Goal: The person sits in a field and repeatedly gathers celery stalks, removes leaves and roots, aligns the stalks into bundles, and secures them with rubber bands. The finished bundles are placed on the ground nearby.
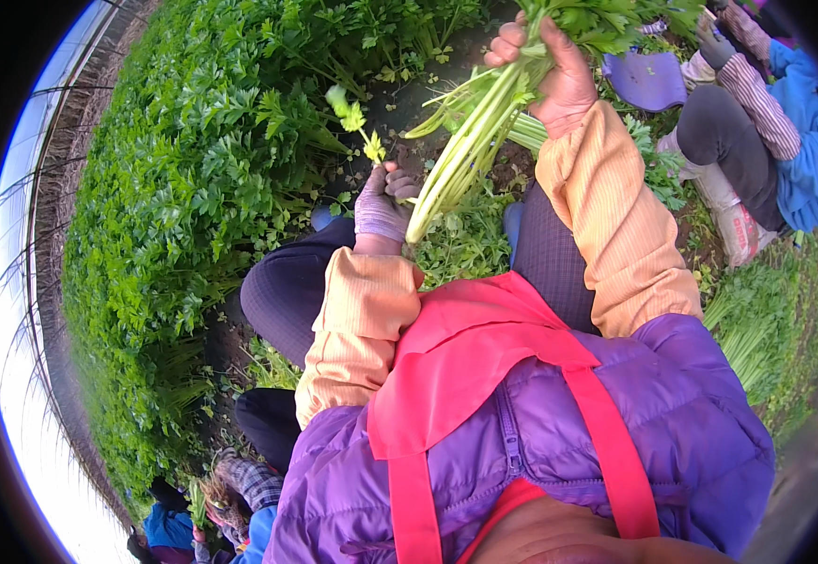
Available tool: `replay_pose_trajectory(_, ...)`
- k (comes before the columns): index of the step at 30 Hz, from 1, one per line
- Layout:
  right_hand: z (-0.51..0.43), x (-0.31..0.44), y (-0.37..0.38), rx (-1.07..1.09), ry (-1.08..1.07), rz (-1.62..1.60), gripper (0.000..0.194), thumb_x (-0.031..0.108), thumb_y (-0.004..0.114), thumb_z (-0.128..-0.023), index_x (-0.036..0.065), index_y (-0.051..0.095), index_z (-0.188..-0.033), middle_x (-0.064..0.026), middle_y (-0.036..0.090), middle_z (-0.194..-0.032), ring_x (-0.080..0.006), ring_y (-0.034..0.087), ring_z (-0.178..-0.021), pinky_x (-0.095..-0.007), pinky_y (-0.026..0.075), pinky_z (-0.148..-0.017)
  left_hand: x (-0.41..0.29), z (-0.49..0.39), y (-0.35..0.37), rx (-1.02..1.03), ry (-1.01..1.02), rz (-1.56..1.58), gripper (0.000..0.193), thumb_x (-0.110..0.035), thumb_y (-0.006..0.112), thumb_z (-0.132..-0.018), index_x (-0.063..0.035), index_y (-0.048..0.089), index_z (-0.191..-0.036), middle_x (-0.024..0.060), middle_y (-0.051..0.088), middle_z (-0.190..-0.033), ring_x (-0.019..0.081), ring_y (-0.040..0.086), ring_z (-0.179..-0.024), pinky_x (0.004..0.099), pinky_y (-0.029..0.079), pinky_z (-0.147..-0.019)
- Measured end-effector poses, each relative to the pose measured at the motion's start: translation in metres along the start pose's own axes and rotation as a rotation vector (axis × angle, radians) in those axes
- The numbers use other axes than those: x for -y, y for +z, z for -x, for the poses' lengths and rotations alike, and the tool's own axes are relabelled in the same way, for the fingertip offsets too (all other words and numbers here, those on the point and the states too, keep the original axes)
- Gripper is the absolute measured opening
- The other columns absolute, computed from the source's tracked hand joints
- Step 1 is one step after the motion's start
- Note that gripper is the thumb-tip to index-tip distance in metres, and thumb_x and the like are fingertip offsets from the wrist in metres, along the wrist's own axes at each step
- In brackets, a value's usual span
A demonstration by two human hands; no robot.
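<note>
My right hand [557, 77], bare, grips a bunch of celery [476, 141] near its leafy upper part, at the top of the view. The pale stalks slant down to the left, their base ends close to my other hand. My left hand [387, 201] wears a grey-purple glove with the fingertips dark, and pinches a small yellow-green celery sprig [363, 130] that stands up from the fingers. Loose celery leaves and stalks [469, 236] lie on the ground between my knees. More cut stalks show behind my right wrist.
Dense growing celery [183, 204] fills the left side. A co-worker [754, 134] sits at the upper right beside a purple plastic piece [645, 79]. Laid celery [750, 338] is at the right. Other people [176, 525] work at the lower left. Greenhouse film [10, 282] curves along the left edge.
</note>
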State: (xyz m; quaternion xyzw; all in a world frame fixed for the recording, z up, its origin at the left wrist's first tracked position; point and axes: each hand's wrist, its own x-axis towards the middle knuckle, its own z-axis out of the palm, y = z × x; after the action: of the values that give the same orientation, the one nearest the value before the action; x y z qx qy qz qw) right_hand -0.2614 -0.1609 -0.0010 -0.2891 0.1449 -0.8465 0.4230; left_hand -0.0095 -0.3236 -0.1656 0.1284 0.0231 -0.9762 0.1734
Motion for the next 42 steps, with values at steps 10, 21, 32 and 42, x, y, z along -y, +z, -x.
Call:
replay_pose_trajectory(10, -0.002, 0.012, -0.007, -0.022, 0.003, -0.136, 0.028, 0.032, 0.07, -0.094, 0.007, 0.06, -0.103, 0.0, 0.051, -0.085, -0.0134, 0.048, -0.077, -0.0317, 0.043, -0.077, 0.01, 0.001, 0.03, -0.189, 0.714, -1.279, 0.017, -0.017, 0.073, -0.093, -0.0066, 0.06, -0.097, -0.0022, 0.058, -0.071, 0.0073, 0.052, -0.058, 0.024, 0.043, -0.051)
replay_pose_trajectory(21, 0.001, -0.012, 0.004, -0.109, 0.094, 0.007, 0.035, 0.036, 0.072, -0.093, 0.006, 0.06, -0.106, -0.0049, 0.062, -0.091, -0.0217, 0.061, -0.086, -0.0388, 0.052, -0.085, 0.047, -0.013, 0.099, 0.044, 0.708, -1.793, 0.03, -0.016, 0.077, -0.084, -0.0011, 0.07, -0.11, 0.0161, 0.067, -0.101, 0.0303, 0.068, -0.084, 0.0365, 0.055, -0.077)
replay_pose_trajectory(32, 0.0, -0.006, -0.001, -0.166, 0.006, 0.113, 0.032, 0.035, 0.07, -0.094, 0.007, 0.059, -0.105, -0.0048, 0.058, -0.087, -0.0199, 0.056, -0.083, -0.0378, 0.05, -0.081, -0.052, 0.008, -0.103, -0.821, -0.741, -2.526, 0.046, -0.034, 0.063, -0.093, -0.0066, 0.058, -0.13, 0.018, 0.058, -0.135, 0.0368, 0.061, -0.114, 0.0473, 0.049, -0.097)
replay_pose_trajectory(42, -0.004, -0.018, -0.003, -0.349, -0.158, 0.214, 0.036, 0.038, 0.075, -0.091, 0.007, 0.059, -0.1, -0.0057, 0.064, -0.086, -0.0212, 0.065, -0.08, -0.0381, 0.055, -0.078, 0.001, 0.038, -0.013, -0.591, 0.08, -2.491, 0.051, -0.052, 0.064, -0.092, -0.0079, 0.067, -0.117, 0.0121, 0.072, -0.103, 0.0297, 0.07, -0.098, 0.0437, 0.054, -0.083)
